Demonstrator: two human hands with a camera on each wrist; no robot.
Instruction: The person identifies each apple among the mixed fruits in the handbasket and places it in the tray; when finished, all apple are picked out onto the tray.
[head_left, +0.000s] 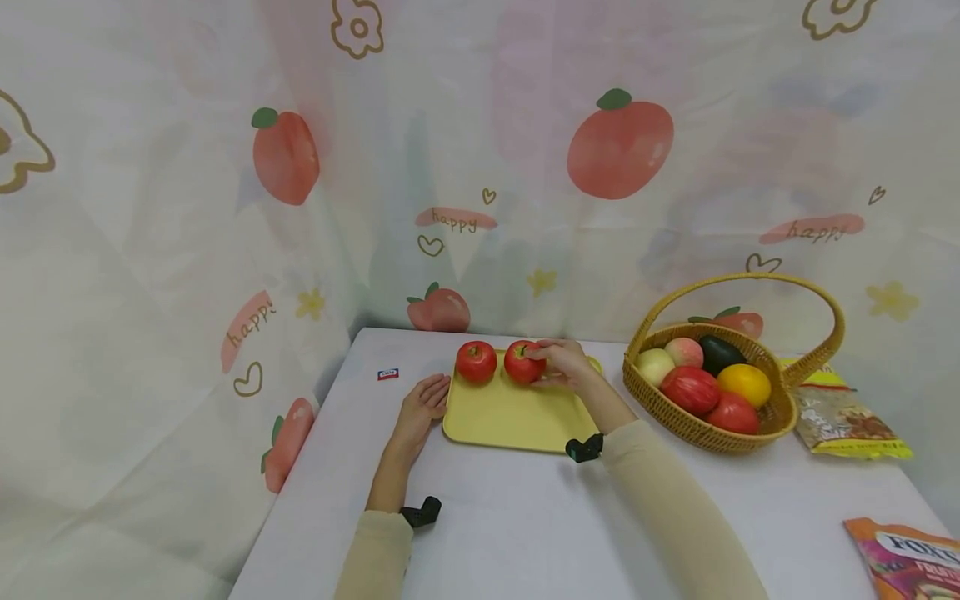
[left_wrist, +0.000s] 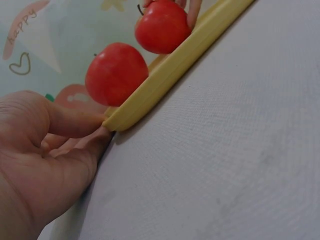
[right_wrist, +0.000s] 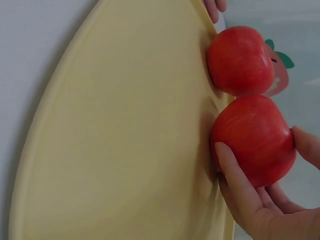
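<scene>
A yellow tray (head_left: 517, 417) lies on the white-covered table with two red apples near its far edge. The left apple (head_left: 476, 362) sits alone in the tray's far left corner. My right hand (head_left: 562, 364) holds the other apple (right_wrist: 252, 140), with thumb and fingers on opposite sides of it. The two apples are side by side, close together. At the tray's left rim is my left hand (head_left: 422, 408). In the left wrist view its thumb and fingertips pinch the tray edge below the left apple (left_wrist: 116, 75).
A wicker basket (head_left: 675, 417) with a tall handle and several fruits stands to the right of the tray. Behind it lies a yellow snack bag (head_left: 851, 421). An orange-and-purple packet (head_left: 907, 558) is at the near right. A small label (head_left: 387, 374) lies at left.
</scene>
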